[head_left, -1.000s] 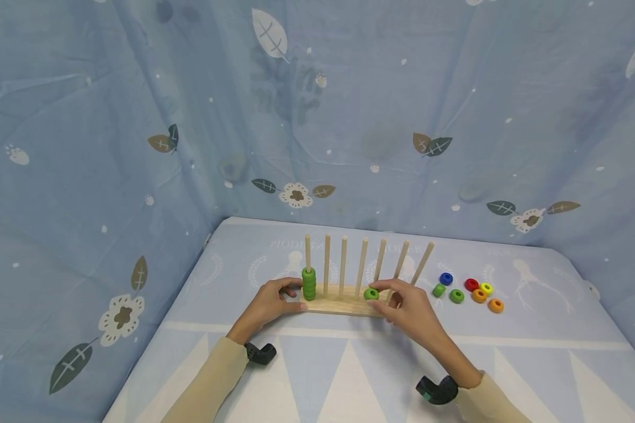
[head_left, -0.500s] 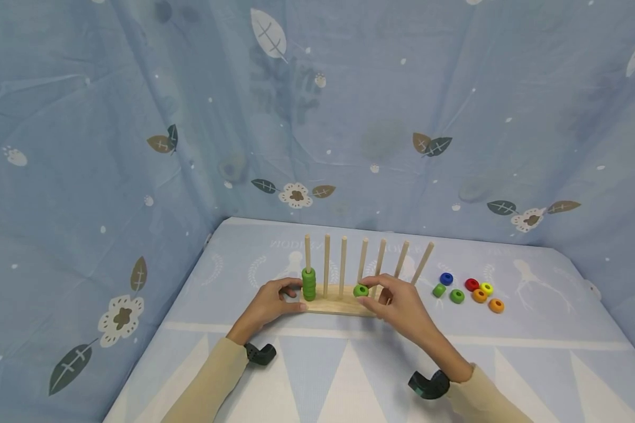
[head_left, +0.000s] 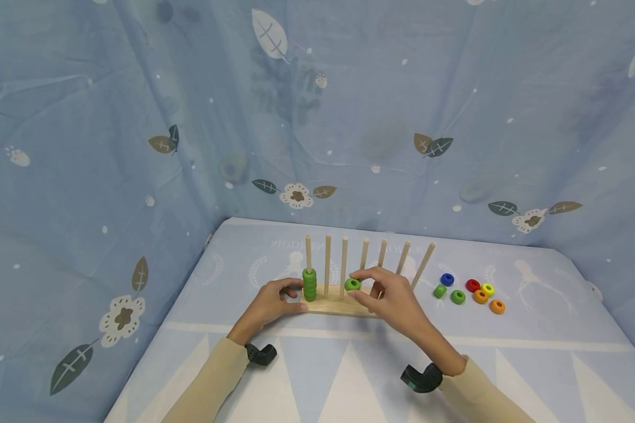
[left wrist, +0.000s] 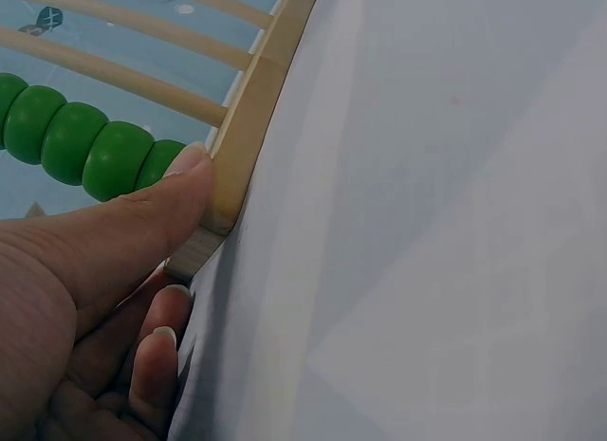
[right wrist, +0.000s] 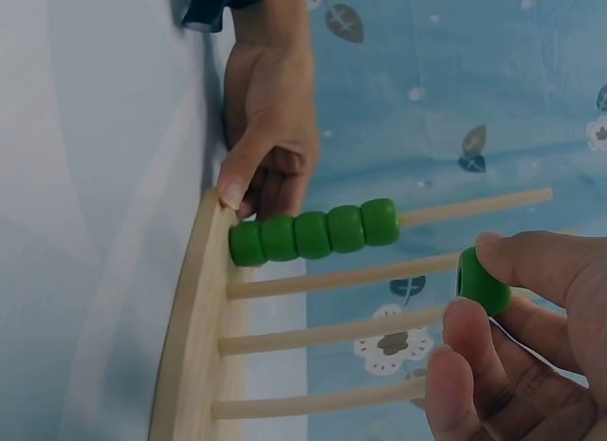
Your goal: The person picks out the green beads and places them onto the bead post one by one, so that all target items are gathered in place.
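A wooden peg rack (head_left: 334, 306) with several upright pegs stands on the table. Its leftmost peg carries a stack of green beads (head_left: 309, 285); the right wrist view shows the stacked beads (right wrist: 313, 234) touching one another. My left hand (head_left: 273, 299) grips the left end of the rack's base, and in the left wrist view the thumb lies on the base (left wrist: 248, 128) beside the lowest bead. My right hand (head_left: 394, 296) pinches a single green bead (head_left: 352, 284) between thumb and fingers. That bead (right wrist: 484, 284) is off the pegs, in front of the rack's middle.
Loose beads lie on the table right of the rack: a blue bead (head_left: 447, 279), green beads (head_left: 458, 297), a red bead (head_left: 473, 285), a yellow bead (head_left: 488, 289) and orange beads (head_left: 497, 306). A blue patterned cloth (head_left: 370, 117) hangs behind the table.
My right hand has moved left along the rack with the green bead, lifting it slightly. The left hand has stayed at the rack's left end.
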`<state>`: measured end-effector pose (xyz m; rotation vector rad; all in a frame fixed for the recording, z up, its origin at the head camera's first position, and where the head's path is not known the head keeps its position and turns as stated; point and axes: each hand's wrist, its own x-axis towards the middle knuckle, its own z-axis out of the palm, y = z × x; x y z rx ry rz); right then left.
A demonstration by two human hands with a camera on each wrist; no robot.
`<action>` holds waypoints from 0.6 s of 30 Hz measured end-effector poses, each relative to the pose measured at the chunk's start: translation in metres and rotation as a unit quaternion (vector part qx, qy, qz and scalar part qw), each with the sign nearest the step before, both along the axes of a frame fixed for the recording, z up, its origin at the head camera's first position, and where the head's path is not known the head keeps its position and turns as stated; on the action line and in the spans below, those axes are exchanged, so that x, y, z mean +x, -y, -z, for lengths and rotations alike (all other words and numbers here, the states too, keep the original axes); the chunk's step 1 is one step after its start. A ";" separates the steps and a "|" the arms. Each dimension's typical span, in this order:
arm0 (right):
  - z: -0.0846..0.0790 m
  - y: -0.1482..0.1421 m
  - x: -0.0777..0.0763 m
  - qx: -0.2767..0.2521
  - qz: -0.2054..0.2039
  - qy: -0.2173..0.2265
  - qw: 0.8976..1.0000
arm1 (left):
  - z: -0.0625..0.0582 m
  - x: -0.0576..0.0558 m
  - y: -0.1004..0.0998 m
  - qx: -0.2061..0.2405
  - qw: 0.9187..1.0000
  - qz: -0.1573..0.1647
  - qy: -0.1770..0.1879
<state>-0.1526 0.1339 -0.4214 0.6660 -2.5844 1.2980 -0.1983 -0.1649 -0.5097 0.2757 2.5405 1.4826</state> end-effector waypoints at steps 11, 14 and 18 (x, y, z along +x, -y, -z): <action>-0.012 0.011 -0.001 -0.017 -0.015 -0.011 1.000 | -0.001 0.000 0.000 -0.005 1.000 -0.002 -0.004; -0.015 0.014 -0.003 -0.019 -0.020 -0.010 1.000 | -0.001 0.000 0.000 -0.005 1.000 -0.005 -0.005; -0.018 0.019 -0.004 -0.022 -0.028 -0.014 0.999 | -0.002 0.000 -0.001 -0.005 1.000 -0.007 -0.004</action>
